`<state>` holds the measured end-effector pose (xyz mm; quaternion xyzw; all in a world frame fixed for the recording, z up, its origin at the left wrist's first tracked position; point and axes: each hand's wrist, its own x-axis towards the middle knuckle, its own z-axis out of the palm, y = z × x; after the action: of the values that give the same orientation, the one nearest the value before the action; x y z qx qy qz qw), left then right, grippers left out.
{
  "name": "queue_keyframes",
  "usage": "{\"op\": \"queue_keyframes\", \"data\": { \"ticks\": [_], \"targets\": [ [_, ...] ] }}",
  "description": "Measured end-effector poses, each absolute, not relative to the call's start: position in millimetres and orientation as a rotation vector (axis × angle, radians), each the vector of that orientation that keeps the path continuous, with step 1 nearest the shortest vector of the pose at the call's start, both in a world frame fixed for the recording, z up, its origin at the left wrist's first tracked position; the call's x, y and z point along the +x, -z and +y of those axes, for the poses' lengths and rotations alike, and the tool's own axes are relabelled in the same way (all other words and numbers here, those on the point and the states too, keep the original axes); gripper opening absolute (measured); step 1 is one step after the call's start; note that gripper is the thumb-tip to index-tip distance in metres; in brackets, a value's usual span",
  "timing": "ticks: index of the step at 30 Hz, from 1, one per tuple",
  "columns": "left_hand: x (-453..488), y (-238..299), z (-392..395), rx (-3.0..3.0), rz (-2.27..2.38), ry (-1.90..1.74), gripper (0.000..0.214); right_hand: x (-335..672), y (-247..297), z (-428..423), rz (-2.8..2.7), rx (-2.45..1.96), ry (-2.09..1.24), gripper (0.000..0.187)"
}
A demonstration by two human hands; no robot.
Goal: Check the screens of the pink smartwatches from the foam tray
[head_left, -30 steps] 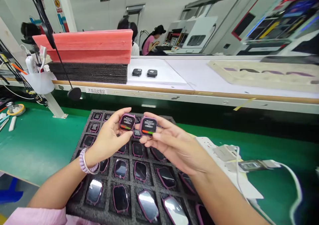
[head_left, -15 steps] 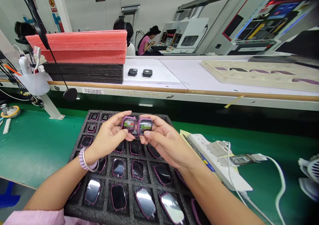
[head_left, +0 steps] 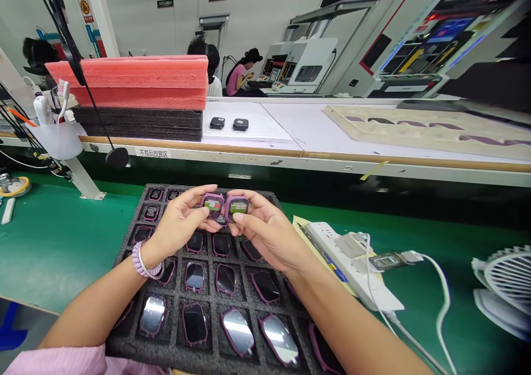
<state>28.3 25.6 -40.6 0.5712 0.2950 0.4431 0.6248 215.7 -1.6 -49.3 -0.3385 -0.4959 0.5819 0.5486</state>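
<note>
My left hand (head_left: 180, 225) pinches a small purple-framed watch body (head_left: 212, 204) with a lit screen. Right beside it, my right hand (head_left: 265, 232) grips a second purple watch body (head_left: 237, 206), also lit. The two screens are held side by side, nearly touching, above the far half of a black foam tray (head_left: 174, 295). Several more purple-framed watch bodies (head_left: 230, 331) lie face up in the tray's square pockets, most with dark screens.
A white power strip (head_left: 352, 264) with plugs and a white cable lies right of the tray on the green mat. A white fan (head_left: 504, 286) is at far right. Pink foam sheets (head_left: 133, 79) and two black devices (head_left: 228, 124) sit on the raised shelf behind. People work in the background.
Both hands drew the two watch bodies closer together and a little away from me. The screens changed from dark with red-green bars to light with green. The view shifted right, revealing the fan.
</note>
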Motion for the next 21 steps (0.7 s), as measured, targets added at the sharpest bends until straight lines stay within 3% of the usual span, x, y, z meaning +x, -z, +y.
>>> {"op": "queue_keyframes", "data": {
  "ticks": [13, 21],
  "targets": [
    [26.3, 30.3, 27.6, 1.271, 0.679, -1.057, 0.052, 210.5, 40.3, 0.4, -1.188, -0.761, -1.372, 0.043],
    [28.3, -8.6, 56.3, 1.333, 0.541, -1.134, 0.056, 220.7, 9.4, 41.1, -1.236, -0.622, -1.297, 0.042]
  ]
}}
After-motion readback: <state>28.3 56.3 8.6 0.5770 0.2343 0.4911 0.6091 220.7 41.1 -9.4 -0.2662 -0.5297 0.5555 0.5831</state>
